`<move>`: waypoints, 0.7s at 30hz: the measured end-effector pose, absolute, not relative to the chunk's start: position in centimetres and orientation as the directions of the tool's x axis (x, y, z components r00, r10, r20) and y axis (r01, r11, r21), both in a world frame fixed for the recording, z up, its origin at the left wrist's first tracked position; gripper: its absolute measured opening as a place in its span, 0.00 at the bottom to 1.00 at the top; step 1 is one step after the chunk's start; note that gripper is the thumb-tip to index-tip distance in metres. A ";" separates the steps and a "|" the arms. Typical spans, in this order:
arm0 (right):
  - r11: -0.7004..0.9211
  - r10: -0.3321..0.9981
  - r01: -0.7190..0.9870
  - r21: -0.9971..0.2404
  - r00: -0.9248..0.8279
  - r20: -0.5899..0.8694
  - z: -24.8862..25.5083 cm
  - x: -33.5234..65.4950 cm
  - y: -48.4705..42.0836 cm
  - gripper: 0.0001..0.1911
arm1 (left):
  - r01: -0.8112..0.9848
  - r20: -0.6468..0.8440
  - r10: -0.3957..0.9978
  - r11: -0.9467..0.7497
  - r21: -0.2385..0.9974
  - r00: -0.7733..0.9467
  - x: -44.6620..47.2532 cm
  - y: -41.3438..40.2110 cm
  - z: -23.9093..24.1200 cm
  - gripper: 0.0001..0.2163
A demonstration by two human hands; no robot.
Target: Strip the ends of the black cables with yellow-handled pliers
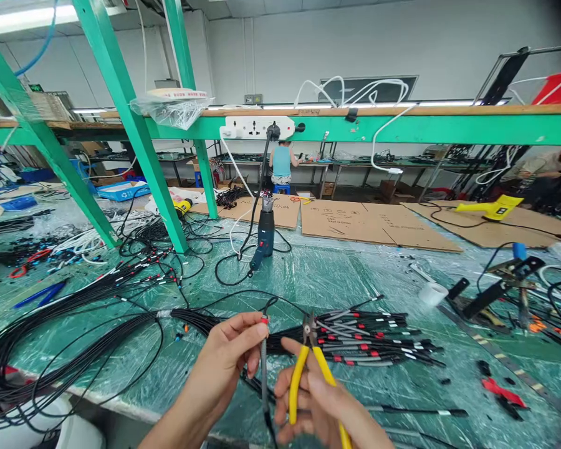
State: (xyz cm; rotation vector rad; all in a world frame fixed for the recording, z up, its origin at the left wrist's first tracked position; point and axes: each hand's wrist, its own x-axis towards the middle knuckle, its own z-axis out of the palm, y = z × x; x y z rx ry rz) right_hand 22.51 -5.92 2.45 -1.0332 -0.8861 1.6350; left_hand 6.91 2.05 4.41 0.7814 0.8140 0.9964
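Note:
My left hand (pixel 231 352) pinches a thin black cable (pixel 264 368) just below its red band, holding it upright over the bench. My right hand (pixel 315 402) is wrapped round the yellow handles of a pair of small cutters (pixel 308 368), whose jaws point up beside the cable's end. Just behind both hands lies a bundle of black cables (pixel 369 340) with red and white sleeved tips, fanned out to the right. The bundle runs left into a long loop of black cables (pixel 65 330).
A blue heat gun (pixel 264 234) stands upright mid-bench, plugged into a white power strip (pixel 257 126) on the green frame (pixel 121 93). Cardboard sheets (pixel 364 224), a tape roll (pixel 432 293), a yellow tool (pixel 495 207) and metal jigs (pixel 500 290) lie right. A person (pixel 281 162) works far behind.

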 end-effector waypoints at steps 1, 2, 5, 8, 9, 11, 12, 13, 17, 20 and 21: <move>-0.184 0.981 -0.144 -0.972 -0.090 -0.173 2.7 23.0 -6.1 0.38 | -0.394 -0.215 0.922 0.337 0.855 0.322 6.9 2.0 4.5 0.12; -0.091 0.995 0.101 -0.991 -0.016 -0.093 2.9 23.5 -6.2 0.34 | -0.391 -0.210 0.921 0.335 0.857 0.329 6.9 1.9 4.6 0.12; 0.133 0.975 0.697 -0.704 0.034 0.218 3.2 24.7 -6.2 0.26 | -0.387 -0.204 0.917 0.336 0.859 0.344 7.0 1.6 5.0 0.13; 0.239 0.905 0.890 -0.389 -0.059 0.420 3.4 25.3 -5.9 0.25 | -0.382 -0.211 0.915 0.342 0.859 0.345 7.0 1.3 5.3 0.13; 0.258 0.878 0.915 -0.310 -0.089 0.470 3.4 25.3 -5.7 0.26 | -0.382 -0.212 0.914 0.343 0.858 0.345 7.0 1.2 5.4 0.13; 0.276 0.832 0.943 -0.186 -0.138 0.537 3.7 25.3 -5.5 0.26 | -0.380 -0.212 0.914 0.343 0.859 0.346 7.0 1.0 5.5 0.14; 0.277 0.815 0.951 -0.141 -0.155 0.558 3.8 25.3 -5.4 0.27 | -0.375 -0.212 0.914 0.342 0.862 0.345 6.9 1.0 5.5 0.14; 0.275 0.802 0.956 -0.106 -0.167 0.573 4.0 25.3 -5.3 0.27 | -0.367 -0.212 0.915 0.339 0.866 0.343 6.9 0.9 5.5 0.14; 0.288 0.796 0.956 -0.060 -0.204 0.570 4.5 25.2 -5.2 0.27 | -0.328 -0.183 0.923 0.298 0.896 0.339 6.7 0.8 5.4 0.14; 0.298 0.799 0.953 -0.045 -0.223 0.559 4.7 25.3 -5.3 0.26 | -0.300 -0.152 0.927 0.261 0.918 0.343 6.6 0.7 5.3 0.14; 0.297 0.797 0.954 -0.038 -0.225 0.561 4.8 25.3 -5.3 0.26 | -0.292 -0.146 0.928 0.253 0.922 0.343 6.6 0.7 5.3 0.13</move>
